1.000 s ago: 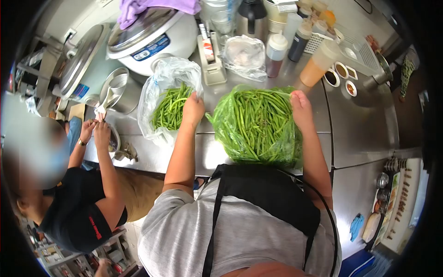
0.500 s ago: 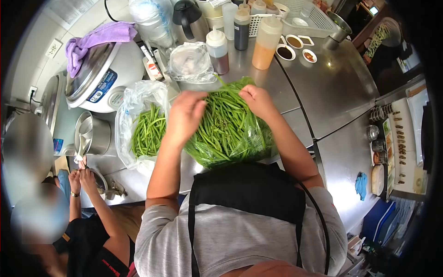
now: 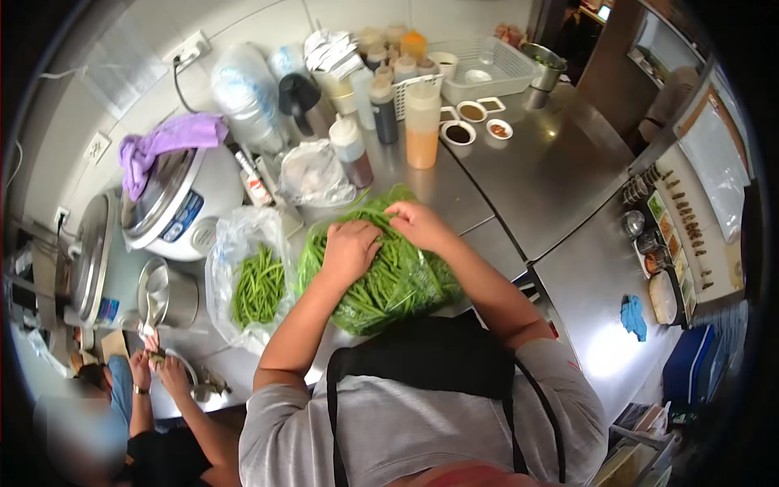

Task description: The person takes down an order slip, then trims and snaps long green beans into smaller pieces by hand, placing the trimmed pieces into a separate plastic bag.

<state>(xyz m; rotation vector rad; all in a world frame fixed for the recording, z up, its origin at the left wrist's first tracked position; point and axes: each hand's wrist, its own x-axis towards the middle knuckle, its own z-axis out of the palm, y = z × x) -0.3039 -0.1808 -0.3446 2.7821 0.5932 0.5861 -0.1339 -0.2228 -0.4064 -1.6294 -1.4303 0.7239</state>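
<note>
A clear plastic bag [image 3: 434, 280] full of long green beans [image 3: 389, 280] lies on the counter in front of me. My left hand [image 3: 351, 250] rests on top of the beans, its fingers laid over them. At the bag's far side, my right hand [image 3: 418, 223] has its fingers bent in a pinch on green beans; the fingertips are partly hidden. To the left is a second, whitish plastic bag [image 3: 217, 280], open at the top, with shorter bean pieces [image 3: 258, 286] inside.
Behind the bags stand squeeze bottles [image 3: 422, 126], a wrapped bowl [image 3: 312, 174] and small sauce dishes [image 3: 459, 133]. A large rice cooker [image 3: 191, 215] and a metal pot [image 3: 174, 296] are at left. Another person's hands [image 3: 158, 369] work at lower left. A blue cloth [image 3: 633, 316] lies right.
My left hand has come down onto the beans from a blurred position above them. My right hand has moved inward at the bag's far side. The camera view has shifted.
</note>
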